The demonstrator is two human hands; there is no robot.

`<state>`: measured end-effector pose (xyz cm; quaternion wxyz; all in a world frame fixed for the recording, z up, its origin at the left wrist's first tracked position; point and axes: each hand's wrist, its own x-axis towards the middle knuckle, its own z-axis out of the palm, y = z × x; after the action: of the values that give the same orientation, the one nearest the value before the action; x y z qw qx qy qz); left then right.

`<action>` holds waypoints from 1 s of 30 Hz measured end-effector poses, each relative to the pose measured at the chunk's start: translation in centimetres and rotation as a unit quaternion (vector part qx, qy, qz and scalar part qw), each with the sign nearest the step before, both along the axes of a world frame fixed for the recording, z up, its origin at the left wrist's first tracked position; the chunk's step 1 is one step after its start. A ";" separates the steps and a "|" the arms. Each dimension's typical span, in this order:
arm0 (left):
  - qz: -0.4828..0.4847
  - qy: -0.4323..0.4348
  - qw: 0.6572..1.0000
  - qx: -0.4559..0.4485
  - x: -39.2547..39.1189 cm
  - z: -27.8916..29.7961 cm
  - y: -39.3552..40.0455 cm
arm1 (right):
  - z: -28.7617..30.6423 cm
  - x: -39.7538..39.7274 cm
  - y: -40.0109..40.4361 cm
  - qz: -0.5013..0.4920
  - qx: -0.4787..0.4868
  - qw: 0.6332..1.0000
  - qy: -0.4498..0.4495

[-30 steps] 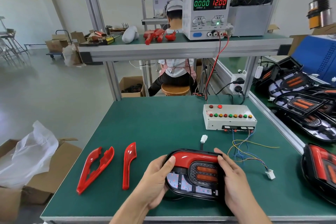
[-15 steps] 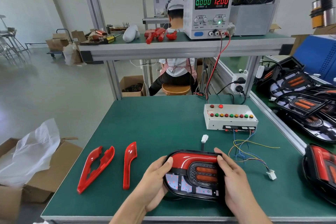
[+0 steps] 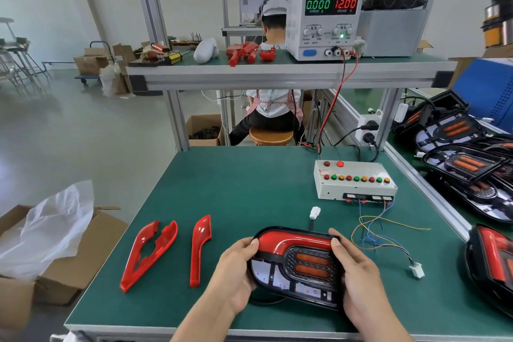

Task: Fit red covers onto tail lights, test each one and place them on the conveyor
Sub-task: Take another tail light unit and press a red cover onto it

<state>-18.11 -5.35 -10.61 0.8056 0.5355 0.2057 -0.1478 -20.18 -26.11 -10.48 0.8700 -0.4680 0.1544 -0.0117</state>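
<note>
- From the head camera I saw a glossy black tail light (image 3: 298,266), a rounded oblong, near the front edge of the green matte bench (image 3: 236,183), with a shiny red cover (image 3: 288,241) curving along its top.
- Its long axis ran left to right, lens face up and tipped toward me.
- My left hand (image 3: 236,275) gripped its left end, thumb on the red cover; my right hand (image 3: 358,277) gripped the right end, thumb on the top edge.
- Two loose red covers (image 3: 172,251) lay flat to the left, long axes running away from me.
</note>
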 end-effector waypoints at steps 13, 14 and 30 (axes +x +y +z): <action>-0.052 -0.067 0.995 0.044 0.0 1.2 1.7 | -1.4 0.1 -0.4 0.015 -0.082 0.996 -0.017; -0.044 -0.064 0.996 0.053 0.0 1.2 1.6 | -1.6 0.1 -0.3 0.010 -0.087 0.996 -0.021; -0.044 -0.034 0.996 0.075 1.4 0.9 1.6 | -1.0 -0.4 -2.8 0.116 -0.163 0.980 0.008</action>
<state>-16.71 -3.76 -9.73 0.7623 0.6078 0.1649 -0.1495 -20.62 -28.93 -11.46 0.7763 -0.6183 0.1022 0.0683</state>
